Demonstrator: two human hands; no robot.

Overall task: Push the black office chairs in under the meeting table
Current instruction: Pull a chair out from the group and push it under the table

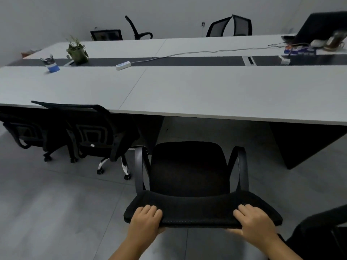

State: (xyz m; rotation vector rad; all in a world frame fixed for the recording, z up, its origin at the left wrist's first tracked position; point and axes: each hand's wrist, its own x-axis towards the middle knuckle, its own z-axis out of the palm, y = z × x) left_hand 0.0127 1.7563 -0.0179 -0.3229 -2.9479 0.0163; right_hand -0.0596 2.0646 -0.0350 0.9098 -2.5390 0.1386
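Both hands are clamped on the top edge of one black mesh-backed office chair with curved armrests point(189, 177). The left hand point(145, 219) has its fingers curled over the left end of the backrest, thumb tucked underneath, and the right hand point(253, 222) grips the right end the same way. That chair faces the long white meeting table with the dark strip down its middle point(206, 91), and its seat sits just short of the table's near edge, not under it yet.

Chair count: two more black mesh chairs on the near side at the left, one on black casters point(24, 128) and one on a chrome base point(97, 132), both with their backs up against the table edge. Four chair backs show along the far side by the wall, and part of another dark chair pokes in at the bottom right corner.

On the table: one small potted plant point(77, 51), one blue cup holding pens point(51, 64), one white power strip with a cable point(123, 65), and one open laptop point(319, 27) among some blurry clutter at the far right.
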